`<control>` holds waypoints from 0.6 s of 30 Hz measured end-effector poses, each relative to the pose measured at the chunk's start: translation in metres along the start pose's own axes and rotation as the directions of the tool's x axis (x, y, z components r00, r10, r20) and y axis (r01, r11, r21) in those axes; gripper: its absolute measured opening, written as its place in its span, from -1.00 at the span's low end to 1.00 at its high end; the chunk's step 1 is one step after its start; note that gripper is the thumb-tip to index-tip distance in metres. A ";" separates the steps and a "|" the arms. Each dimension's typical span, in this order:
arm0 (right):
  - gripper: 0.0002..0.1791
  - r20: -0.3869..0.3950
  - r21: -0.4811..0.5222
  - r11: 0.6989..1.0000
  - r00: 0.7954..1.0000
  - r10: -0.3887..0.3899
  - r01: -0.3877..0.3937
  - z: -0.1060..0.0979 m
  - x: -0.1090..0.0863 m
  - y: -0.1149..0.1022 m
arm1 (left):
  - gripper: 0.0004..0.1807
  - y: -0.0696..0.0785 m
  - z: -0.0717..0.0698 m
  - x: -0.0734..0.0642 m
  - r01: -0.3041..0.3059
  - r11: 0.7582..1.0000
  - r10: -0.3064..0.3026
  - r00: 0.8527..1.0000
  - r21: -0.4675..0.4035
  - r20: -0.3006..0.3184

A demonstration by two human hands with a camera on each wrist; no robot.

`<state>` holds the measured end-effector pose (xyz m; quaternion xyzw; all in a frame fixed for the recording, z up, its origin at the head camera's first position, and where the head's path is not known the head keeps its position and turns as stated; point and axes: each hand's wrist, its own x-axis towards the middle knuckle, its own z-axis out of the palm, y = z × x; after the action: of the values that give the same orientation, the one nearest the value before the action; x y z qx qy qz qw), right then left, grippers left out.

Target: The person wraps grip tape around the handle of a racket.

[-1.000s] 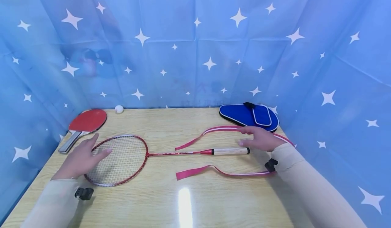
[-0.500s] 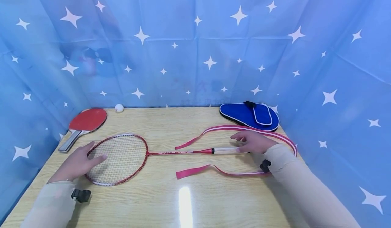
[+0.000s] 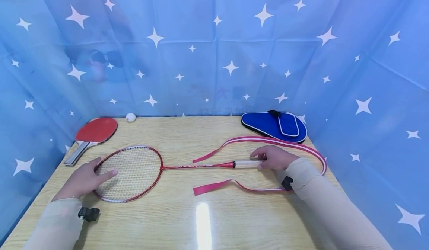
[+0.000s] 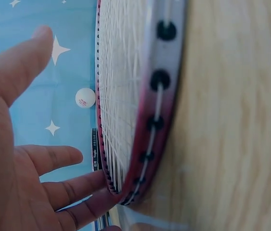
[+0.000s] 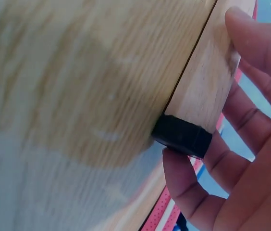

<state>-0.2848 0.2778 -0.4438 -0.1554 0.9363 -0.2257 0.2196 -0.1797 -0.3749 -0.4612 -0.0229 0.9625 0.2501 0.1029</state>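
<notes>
A red badminton racket [image 3: 134, 173] lies flat on the wooden table, its strung head to the left and its pale handle [image 3: 246, 164] to the right. My left hand [image 3: 82, 179] is spread at the head's left rim. In the left wrist view, lower fingers touch the racket's rim [image 4: 142, 156] while the thumb stands away from it. My right hand [image 3: 276, 157] holds the handle near its end, thumb on one side and fingers curled along the other. Below the black butt cap [image 5: 182, 137], one finger curls in the right wrist view.
A red table tennis paddle [image 3: 97, 130] lies at the back left, near a white ball [image 3: 130, 117]. At the back right rests a blue paddle case [image 3: 261, 122]. A pink ribbon [image 3: 214, 187] loops around the handle. Blue star-printed curtains [image 3: 201, 64] border the table.
My right hand has moved left and down onto the racket handle, and its fingers have curled in. My left hand has shifted slightly left and down to the racket's rim.
</notes>
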 end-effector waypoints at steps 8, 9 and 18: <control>-0.65 -0.034 -0.028 0.999 0.999 -0.043 0.042 0.002 -0.001 0.003 | 0.24 -0.004 0.001 0.000 0.001 0.996 -0.001 1.000 -0.088 0.002; -0.65 -0.041 -0.023 0.999 0.998 -0.047 0.046 0.002 -0.002 0.004 | 0.25 -0.005 0.001 0.000 0.011 0.994 -0.011 1.000 -0.108 0.004; -0.67 -0.073 0.053 0.992 0.991 -0.108 0.112 -0.004 -0.009 0.010 | 0.27 -0.005 -0.003 -0.003 0.067 0.966 -0.071 0.997 -0.249 -0.009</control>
<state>-0.2808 0.2916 -0.4427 -0.1926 0.9266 -0.2694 0.1784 -0.1764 -0.3804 -0.4604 -0.0712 0.9230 0.3649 0.0994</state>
